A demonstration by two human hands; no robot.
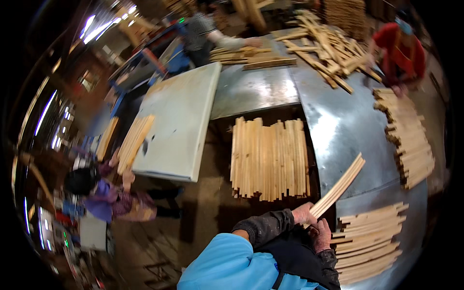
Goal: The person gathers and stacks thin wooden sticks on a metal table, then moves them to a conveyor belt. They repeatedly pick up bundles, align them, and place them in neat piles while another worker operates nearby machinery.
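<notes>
Ahead of my body I hold a small bundle of long pale wooden strips [339, 186], slanting up to the right over the edge of the metal table [333, 130]. My left hand [303, 214], in a pinkish glove, is closed around its near end. My right hand [321, 235], gloved too, is closed at the same end, just below the left; its fingers are partly hidden. Right beside it, a layer of similar strips [369, 241] lies on the metal table. In front of me is a neat stack of wooden strips [269, 159], set inside the table's opening.
Loose strips [328, 46] are heaped at the table's far end. A person in red [398, 50] handles another row of strips [406, 137] at right. To the left stands a pale board [179, 121], with a person [111, 195] holding strips beside it. Another person [200, 36] works far off.
</notes>
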